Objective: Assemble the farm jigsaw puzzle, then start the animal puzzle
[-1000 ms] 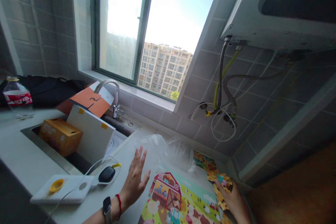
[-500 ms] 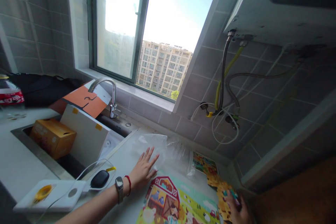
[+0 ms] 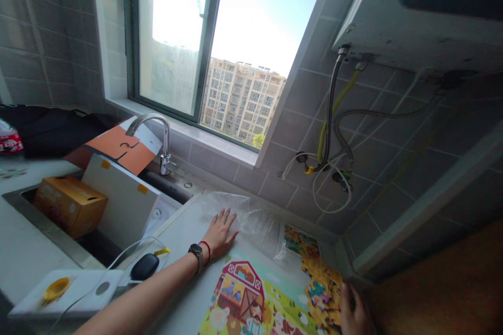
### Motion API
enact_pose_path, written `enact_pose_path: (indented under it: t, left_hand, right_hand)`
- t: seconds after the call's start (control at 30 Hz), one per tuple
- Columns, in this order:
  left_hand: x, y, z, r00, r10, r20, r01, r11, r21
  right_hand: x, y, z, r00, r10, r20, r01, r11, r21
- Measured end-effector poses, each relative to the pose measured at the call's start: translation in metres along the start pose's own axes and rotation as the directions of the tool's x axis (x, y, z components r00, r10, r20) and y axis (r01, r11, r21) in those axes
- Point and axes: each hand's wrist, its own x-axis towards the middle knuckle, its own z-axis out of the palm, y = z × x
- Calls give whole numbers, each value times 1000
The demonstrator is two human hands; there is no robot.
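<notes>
My left hand [image 3: 220, 233] lies with spread fingers at the edge of a crumpled clear plastic bag [image 3: 257, 222] on the counter. A watch and a red cord are on that wrist. Below it lies a colourful farm picture [image 3: 251, 298] with a red barn and animals. To its right is a pile of jigsaw puzzle pieces [image 3: 324, 277], mostly brown side up, a few coloured. My right hand [image 3: 353, 311] rests against the pile's right side, fingers a little apart and partly out of frame; no piece shows in it. A small printed picture [image 3: 302, 241] lies behind the pile.
Left of the counter is a sink [image 3: 84, 256] holding an orange box [image 3: 70, 204] and a white panel [image 3: 118, 199], under a tap [image 3: 165, 141]. A white power strip [image 3: 66, 293] with cables and a black case [image 3: 144, 267] lies nearby. A water heater [image 3: 416, 21] hangs at upper right.
My right hand has moved off the top of the puzzle pieces to their right side, uncovering coloured pieces. My left hand stays at the bag. The view has shifted slightly.
</notes>
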Motion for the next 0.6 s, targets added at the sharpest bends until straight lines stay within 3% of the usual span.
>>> enact_pose_path:
  t: [0.23,0.6]
  left_hand:
    - [-8,14,-17,986,142,-83,-143,990,2]
    - [-29,20,-24,953,215,-212,-194,974,116]
  right_hand:
    - [-7,-12,-1,999,-7,-52,7,1000,1]
    - [-21,-28,0,986,-98,-137,97,995,-16]
